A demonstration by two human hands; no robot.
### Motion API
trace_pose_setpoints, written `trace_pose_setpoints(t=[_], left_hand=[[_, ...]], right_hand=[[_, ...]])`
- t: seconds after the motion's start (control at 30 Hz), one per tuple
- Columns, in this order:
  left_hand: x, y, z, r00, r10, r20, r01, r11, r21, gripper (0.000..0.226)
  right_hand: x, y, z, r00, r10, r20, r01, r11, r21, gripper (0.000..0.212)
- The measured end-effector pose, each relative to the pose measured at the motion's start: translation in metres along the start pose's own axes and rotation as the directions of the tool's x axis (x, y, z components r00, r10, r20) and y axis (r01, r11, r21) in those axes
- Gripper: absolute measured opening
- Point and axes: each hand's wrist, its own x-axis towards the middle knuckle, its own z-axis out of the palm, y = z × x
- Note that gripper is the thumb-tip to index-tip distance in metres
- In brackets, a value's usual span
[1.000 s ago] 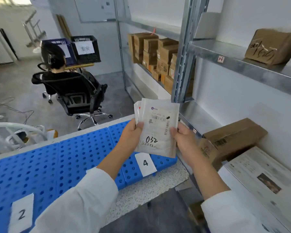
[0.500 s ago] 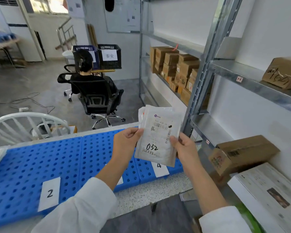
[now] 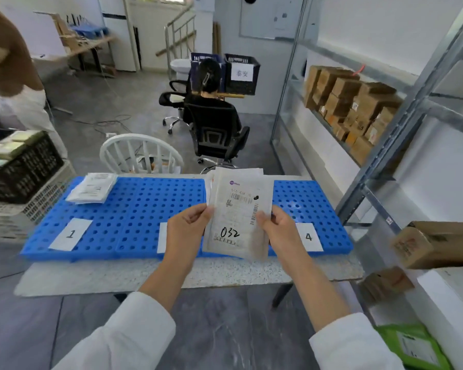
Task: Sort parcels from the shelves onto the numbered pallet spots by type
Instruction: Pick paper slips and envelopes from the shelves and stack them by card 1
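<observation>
Head view is showing two hands holding a stack (image 3: 238, 214) of flat white parcels upright over the near edge of the blue pallet (image 3: 145, 209). The left hand (image 3: 187, 231) is pinching the left edge of the stack and the right hand (image 3: 278, 231) is pinching the right edge. The front parcel is bearing "032". The pallet is lying on the bench (image 3: 118, 276). A pile (image 3: 91, 188) of similar parcels is lying at the far left corner of the pallet, behind label 1 (image 3: 70, 234).
</observation>
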Motion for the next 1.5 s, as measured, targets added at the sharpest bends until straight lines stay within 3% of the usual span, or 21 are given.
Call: trace_pose_setpoints(t=[0.2,0.53,0.83,1.17,1.5], left_hand=[[-0.037,0.007,-0.093,0.995,-0.002,-0.102,-0.005,0.998,-0.064,0.012],[-0.059,0.016,-0.180,0.953,0.055,-0.298,-0.075,0.996,-0.055,0.022],[-0.036,0.018,-0.254,0.853,0.089,-0.514,-0.092,0.996,0.019,0.011],[0.028,0.047,-0.281,0.775,0.099,-0.624,-0.069,0.995,0.072,0.012],[0.081,0.034,-0.289,0.724,0.029,-0.689,-0.034,0.999,0.006,0.009]], right_hand=[[-0.044,-0.002,0.078,0.996,-0.021,0.091,0.020,1.000,0.017,0.021],[-0.062,-0.013,0.158,0.968,-0.019,0.249,0.005,0.999,0.054,0.028],[-0.032,-0.025,0.249,0.876,-0.044,0.480,0.026,0.999,0.044,0.022],[0.038,-0.040,0.316,0.824,-0.032,0.565,-0.064,0.987,0.150,0.022],[0.092,-0.041,0.353,0.772,-0.132,0.621,0.108,0.991,0.075,0.021]])
